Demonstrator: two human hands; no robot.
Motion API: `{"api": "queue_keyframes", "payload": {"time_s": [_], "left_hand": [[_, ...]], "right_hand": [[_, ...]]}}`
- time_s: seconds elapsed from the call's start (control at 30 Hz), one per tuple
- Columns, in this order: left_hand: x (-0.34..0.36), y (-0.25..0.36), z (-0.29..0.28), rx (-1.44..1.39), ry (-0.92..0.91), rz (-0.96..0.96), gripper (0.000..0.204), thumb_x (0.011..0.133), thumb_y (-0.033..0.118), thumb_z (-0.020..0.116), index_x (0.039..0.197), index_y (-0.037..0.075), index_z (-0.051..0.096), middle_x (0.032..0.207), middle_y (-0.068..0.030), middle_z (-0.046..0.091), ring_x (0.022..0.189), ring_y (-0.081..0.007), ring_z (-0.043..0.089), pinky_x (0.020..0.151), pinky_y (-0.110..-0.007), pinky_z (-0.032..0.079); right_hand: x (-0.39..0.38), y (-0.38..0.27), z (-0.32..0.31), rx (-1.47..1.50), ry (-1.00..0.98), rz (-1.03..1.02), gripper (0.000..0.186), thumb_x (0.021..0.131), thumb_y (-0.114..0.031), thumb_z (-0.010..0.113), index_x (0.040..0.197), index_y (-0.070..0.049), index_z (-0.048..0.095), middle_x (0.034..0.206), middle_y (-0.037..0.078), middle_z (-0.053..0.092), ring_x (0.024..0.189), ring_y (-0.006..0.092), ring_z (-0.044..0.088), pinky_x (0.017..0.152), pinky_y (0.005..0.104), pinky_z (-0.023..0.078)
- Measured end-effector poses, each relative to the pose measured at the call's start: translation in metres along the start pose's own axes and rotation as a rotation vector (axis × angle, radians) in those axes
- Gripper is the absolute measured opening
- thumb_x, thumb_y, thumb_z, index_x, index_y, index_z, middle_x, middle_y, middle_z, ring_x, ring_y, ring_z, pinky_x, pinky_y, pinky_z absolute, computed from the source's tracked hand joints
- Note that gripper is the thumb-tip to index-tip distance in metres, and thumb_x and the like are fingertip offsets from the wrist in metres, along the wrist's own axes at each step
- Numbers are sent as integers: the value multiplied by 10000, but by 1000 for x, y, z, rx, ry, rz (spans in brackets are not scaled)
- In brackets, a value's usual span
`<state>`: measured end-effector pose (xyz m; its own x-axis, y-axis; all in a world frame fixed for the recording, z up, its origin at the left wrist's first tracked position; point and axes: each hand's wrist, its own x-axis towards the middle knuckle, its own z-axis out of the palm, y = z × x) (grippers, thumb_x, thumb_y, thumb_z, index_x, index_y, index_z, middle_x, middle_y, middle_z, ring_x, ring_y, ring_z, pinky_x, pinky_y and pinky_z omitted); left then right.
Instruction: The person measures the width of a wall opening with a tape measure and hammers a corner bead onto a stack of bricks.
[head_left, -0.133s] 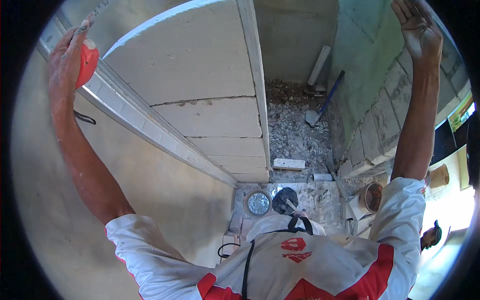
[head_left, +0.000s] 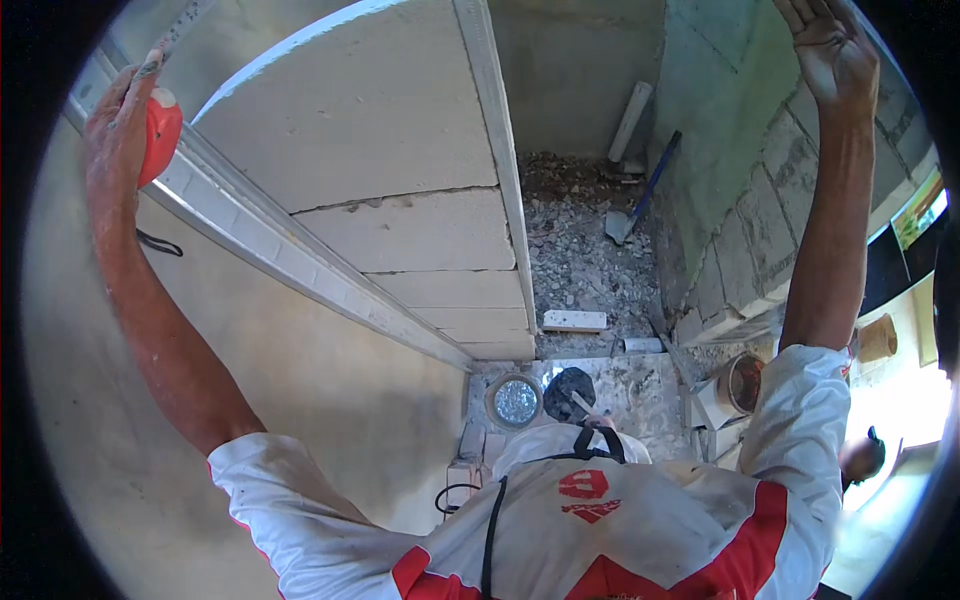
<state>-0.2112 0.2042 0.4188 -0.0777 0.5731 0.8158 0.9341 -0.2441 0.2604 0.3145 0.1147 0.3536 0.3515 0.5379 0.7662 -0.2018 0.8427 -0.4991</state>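
Observation:
My left hand (head_left: 115, 140), raised at the far upper left, is closed round a red tape measure (head_left: 162, 138). Its pale blade (head_left: 183, 26) runs out past my fingertips toward the top edge. Both are beside a long whitish strip (head_left: 260, 228) along the edge of a pale block wall (head_left: 400, 110). My right hand (head_left: 838, 58) is raised at the upper right with fingers stretched out and holds nothing visible. Behind it is the greenish, partly plastered wall (head_left: 715, 110); whether the hand touches that wall I cannot tell. The fingertips are cut off by the frame's top.
Rubble (head_left: 575, 260) covers the recess floor, where a blue-handled shovel (head_left: 645, 195) leans and a white pipe (head_left: 630, 122) stands. Below me are a round bucket (head_left: 515, 402), a dark tub (head_left: 569, 392) and another bucket (head_left: 742, 383). Another person (head_left: 862, 460) is at the right.
The view has shifted slightly, so the walls and both hands appear a little further left and higher. The left hand keeps its hold on the tape measure; the right stays stretched out.

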Motion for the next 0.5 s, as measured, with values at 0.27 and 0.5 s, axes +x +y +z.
{"api": "queue_keyframes", "payload": {"time_s": [0.27,0.5], "left_hand": [[9,-13,8,106,76,101,659,785,628,544,1222,137,590,1186,-110,593,1098,-249,563,935,-389,420],[9,-12,8,145,57,90,610,815,593,531,1234,153,581,1213,-97,583,1139,-228,541,966,-369,402]], "right_hand": [[-1,-3,2,-38,122,10,254,944,-254,457,946,-30,575,883,115,637,787,230,632,721,330,527],[-1,-4,-9,-26,-37,11,283,948,-254,434,967,-10,576,872,116,643,798,229,642,732,334,536]]}}
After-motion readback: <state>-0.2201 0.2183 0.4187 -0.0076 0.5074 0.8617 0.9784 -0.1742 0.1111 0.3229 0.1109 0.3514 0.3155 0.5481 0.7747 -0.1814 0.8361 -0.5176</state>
